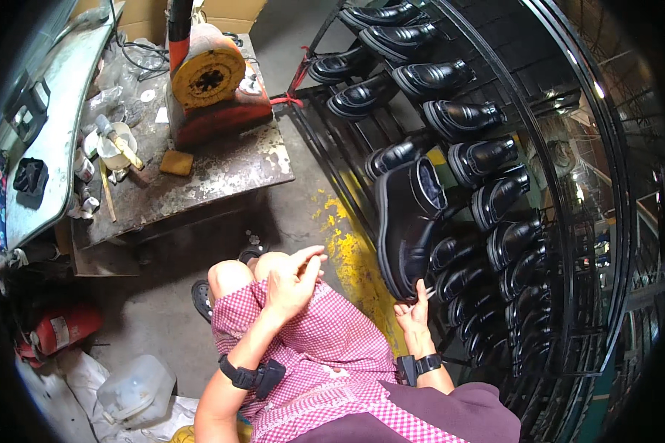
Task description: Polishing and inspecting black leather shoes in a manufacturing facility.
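My right hand (414, 321) grips a black leather ankle boot (406, 221) by its toe end, with the thumb along the sole edge. The boot is tilted, its opening with a dark lining turned to the far side, in front of the shoe rack. Over my lap, my left hand (292, 284) holds nothing; its fingers stretch to the right and stand partly apart. Several black leather shoes (465, 118) stand in rows on the dark metal rack (347, 184) at the right, partly hidden by the held boot.
At the left is a worn workbench (222, 184) with an orange machine (210, 77), a yellow sponge (176, 163) and a white pot (117, 148) holding brushes. A translucent plastic jug (137, 387) and a red tank (63, 328) lie lower left. Yellow paint (340, 236) marks the floor.
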Tool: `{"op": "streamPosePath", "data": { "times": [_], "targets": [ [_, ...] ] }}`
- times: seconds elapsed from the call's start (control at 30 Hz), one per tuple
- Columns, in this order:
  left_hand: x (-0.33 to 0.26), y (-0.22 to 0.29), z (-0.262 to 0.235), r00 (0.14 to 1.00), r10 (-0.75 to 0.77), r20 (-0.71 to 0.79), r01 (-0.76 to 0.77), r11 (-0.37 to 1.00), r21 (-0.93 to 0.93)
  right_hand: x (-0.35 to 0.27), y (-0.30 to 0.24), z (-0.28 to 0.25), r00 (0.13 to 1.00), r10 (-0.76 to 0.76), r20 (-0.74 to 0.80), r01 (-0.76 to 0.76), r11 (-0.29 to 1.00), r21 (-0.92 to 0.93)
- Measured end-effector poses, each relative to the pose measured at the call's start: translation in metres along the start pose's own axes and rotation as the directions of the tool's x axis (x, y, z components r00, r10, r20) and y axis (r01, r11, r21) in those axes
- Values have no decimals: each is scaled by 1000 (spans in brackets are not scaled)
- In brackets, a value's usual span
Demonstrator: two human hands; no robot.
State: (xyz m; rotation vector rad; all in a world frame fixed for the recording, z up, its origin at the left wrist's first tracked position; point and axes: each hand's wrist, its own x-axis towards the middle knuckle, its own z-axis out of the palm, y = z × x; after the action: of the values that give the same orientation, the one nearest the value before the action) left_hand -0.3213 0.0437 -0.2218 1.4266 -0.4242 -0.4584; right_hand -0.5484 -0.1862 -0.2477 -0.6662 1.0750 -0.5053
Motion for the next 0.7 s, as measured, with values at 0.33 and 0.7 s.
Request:
{"op": "streamPosePath", "data": {
  "times": [0.33, 0.7],
  "targets": [
    [0, -9, 7, 965, 261, -39, -247, 945, 217, 44, -11, 59, 812, -394, -431, 409, 910, -62],
    [-7, -9, 7, 950, 307, -56, -281, 919, 276, 167, -35, 133, 689, -363, -627, 450, 893, -23]
  ]
}}
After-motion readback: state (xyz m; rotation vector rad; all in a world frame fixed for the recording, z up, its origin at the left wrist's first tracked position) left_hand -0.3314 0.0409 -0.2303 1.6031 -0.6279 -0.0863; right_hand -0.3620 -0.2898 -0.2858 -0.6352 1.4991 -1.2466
